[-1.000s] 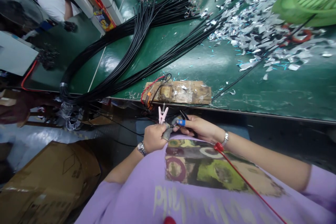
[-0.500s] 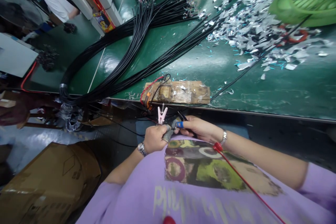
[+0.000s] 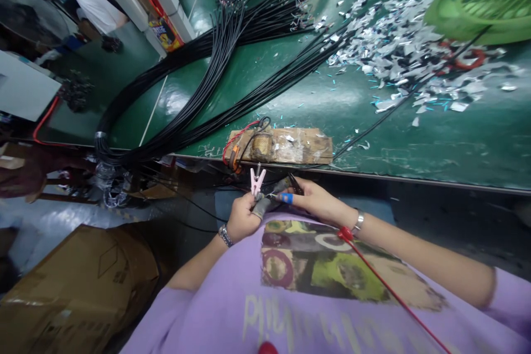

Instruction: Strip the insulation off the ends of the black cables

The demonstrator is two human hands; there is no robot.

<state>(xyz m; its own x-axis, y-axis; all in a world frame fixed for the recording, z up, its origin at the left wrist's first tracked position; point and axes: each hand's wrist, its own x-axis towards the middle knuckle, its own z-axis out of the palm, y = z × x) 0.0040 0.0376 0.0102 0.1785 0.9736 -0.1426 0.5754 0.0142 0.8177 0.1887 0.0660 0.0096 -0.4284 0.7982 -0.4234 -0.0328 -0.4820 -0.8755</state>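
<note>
My left hand (image 3: 243, 217) is closed in a fist just below the bench edge, with a grey cot on the thumb, pinching a thin cable end beside a pink clip (image 3: 256, 181). My right hand (image 3: 316, 200) is closed too, its blue-capped fingertip pressed toward the left thumb; it grips a small dark tool whose shape I cannot make out. A wristwatch sits on the left wrist and a metal bracelet on the right. A red lead (image 3: 385, 285) runs from the right wrist down across my purple shirt.
A wooden block (image 3: 290, 146) with a coil and red wire sits on the green bench (image 3: 415, 138) edge. A long black cable bundle (image 3: 199, 83) loops across the bench. Foil scraps (image 3: 398, 50) and a green basket (image 3: 489, 0) lie at back right. A cardboard box (image 3: 78, 287) stands lower left; another person (image 3: 95, 5) is far left.
My hands have shifted slightly upward and closer to the pink clip; the right hand's fingers have turned inward. The person at the far left has moved further out of view.
</note>
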